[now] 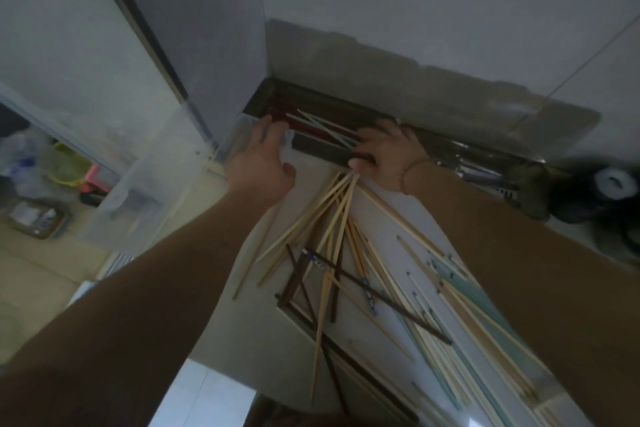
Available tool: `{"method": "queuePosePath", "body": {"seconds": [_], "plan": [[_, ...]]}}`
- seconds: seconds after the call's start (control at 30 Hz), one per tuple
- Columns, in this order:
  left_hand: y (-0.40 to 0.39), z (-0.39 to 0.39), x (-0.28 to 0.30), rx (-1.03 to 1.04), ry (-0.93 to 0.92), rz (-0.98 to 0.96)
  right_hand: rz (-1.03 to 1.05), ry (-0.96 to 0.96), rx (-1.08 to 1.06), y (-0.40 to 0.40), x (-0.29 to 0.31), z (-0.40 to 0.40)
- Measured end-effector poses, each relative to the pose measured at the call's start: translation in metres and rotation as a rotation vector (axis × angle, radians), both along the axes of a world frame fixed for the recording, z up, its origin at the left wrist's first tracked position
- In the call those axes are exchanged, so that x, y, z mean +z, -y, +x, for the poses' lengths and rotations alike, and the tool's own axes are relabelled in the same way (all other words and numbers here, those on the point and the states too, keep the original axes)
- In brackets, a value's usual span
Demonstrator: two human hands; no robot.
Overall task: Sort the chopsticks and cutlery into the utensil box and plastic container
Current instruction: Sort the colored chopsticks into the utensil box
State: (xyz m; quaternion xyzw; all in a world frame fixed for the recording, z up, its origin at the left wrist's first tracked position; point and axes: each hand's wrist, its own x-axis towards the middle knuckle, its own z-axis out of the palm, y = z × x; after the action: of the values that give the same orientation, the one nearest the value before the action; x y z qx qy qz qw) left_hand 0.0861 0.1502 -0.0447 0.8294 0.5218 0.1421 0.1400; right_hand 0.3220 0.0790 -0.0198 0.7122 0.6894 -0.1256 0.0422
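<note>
Bench: pale top, carries everything, runs from the near edge up to the wall beyond both hands.

Utensil box: long dark tray against the wall, directly under and between the two hands. Holds a few chopsticks already, red and pale ones, lying lengthwise just ahead of the right hand's fingers.

Plastic container: clear tub, left of the left hand and lower, off the bench edge. Contents too blurred to tell.

Loose chopsticks: big scatter on the bench nearer than both hands, mostly light wood, some dark brown, a few pale green along the right side under the right forearm. They cross each other, no order.

Dark round object: far right of the right hand, at the box's end, blurred; can't identify.

Left hand: fingers extended onto the box's left end, thumb out toward the right; not curled round anything, looks released.

Right hand: on the box's front rim, fingers bent over it, thumb pinching the top ends of a bundle of light wooden chopsticks that fans out toward the camera.
</note>
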Motion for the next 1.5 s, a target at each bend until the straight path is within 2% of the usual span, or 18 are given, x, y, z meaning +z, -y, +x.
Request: {"method": "queuePosePath", "body": {"seconds": [0.03, 0.17, 0.23, 0.3, 0.47, 0.63, 0.9, 1.1, 1.37, 1.43, 1.5], "plan": [[0.000, 0.000, 0.000, -0.001, 0.002, 0.001, 0.041, -0.027, -0.028, 0.006, -0.003, 0.004], [0.000, 0.002, 0.000, -0.001, 0.011, 0.014, 0.444, -0.107, -0.160, 0.059, -0.014, 0.015], [0.001, 0.002, 0.001, -0.007, 0.010, 0.016, 0.545, -0.123, -0.195, 0.103, -0.024, 0.013], [0.001, 0.002, 0.002, -0.016, 0.011, 0.014, 0.561, -0.134, -0.197, 0.154, -0.036, 0.006], [0.000, 0.003, 0.003, -0.020, 0.026, 0.022, 0.455, -0.133, -0.222, 0.279, -0.046, -0.023], [0.001, 0.004, 0.003, -0.023, 0.047, 0.015, 0.422, -0.135, -0.306, 0.356, -0.041, -0.051], [0.002, 0.003, 0.005, -0.031, 0.024, 0.013, 0.460, -0.009, -0.411, 0.366, -0.059, -0.062], [0.001, 0.003, 0.005, -0.027, 0.016, 0.010, 0.476, 0.209, -0.327, 0.363, -0.053, -0.069], [0.001, 0.002, 0.006, -0.019, 0.025, -0.009, 0.448, 0.329, -0.400, 0.379, -0.043, -0.042], [0.001, 0.003, 0.007, -0.016, 0.012, -0.011, 0.413, 0.321, -0.469, 0.383, -0.041, -0.020], [0.001, 0.003, 0.007, -0.008, 0.014, -0.011, 0.413, 0.112, -0.605, 0.371, -0.038, -0.002]]}}
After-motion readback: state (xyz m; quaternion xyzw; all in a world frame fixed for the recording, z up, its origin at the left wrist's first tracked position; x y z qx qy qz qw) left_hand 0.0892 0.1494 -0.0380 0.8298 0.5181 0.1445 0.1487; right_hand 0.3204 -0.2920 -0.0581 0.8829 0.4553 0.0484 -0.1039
